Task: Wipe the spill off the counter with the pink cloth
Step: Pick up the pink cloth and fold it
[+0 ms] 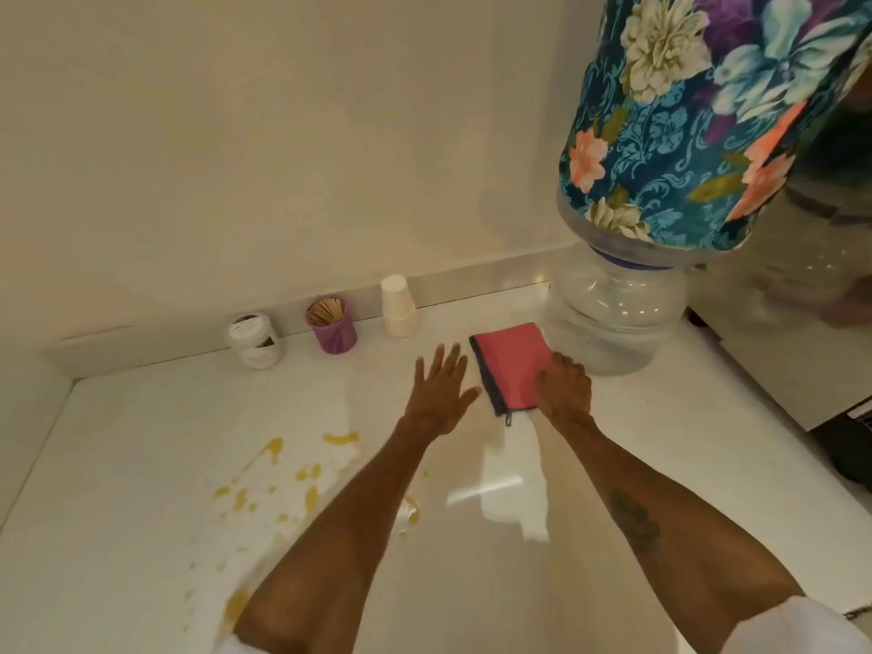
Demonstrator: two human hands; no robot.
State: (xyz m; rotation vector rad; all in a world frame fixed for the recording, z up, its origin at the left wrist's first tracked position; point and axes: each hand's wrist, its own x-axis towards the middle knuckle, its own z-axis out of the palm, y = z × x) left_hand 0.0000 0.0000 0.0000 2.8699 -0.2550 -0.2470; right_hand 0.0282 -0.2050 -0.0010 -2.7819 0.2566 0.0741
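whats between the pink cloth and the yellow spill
In the head view, the open left hand and its forearm lie between the pink cloth and the yellow spill; otherwise only bare counter.

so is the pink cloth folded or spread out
Folded: the pink cloth lies as a neat compact rectangle, dark edging along one side, right hand on its corner.

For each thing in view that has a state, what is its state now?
pink cloth: folded, flat on counter, under right hand.
right hand: pressing on cloth's near edge.
left hand: open, fingers spread, empty.
spill: yellow, not yet wiped.
purple cup: upright, full of wooden sticks.
paper cups: stacked upside down.
white jar: upright.
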